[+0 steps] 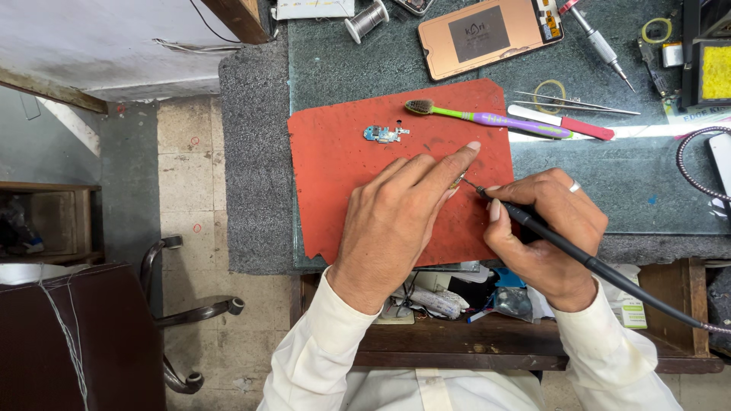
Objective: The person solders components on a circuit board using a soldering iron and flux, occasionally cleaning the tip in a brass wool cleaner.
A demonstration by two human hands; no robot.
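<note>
Small metal part [458, 181] sat on the red mat [335, 175], pinned under left hand [396, 221] fingertips. Right hand [544, 228] gripped the soldering iron [533, 224] closed, pen-style, tip touching. Soldering underway, likely; next needs steady tip contact.

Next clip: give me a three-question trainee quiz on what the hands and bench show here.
1. True or false: the right hand holds a soldering iron like a pen.
2. What lies nearest the small circuit board on the red mat? A) toothbrush B) phone C) wire spool
3. What is the left hand doing?

Key
1. True; its tip points at the left fingertips.
2. A.
3. It pins a small part, mostly hidden, on the mat with its fingertips.
</note>
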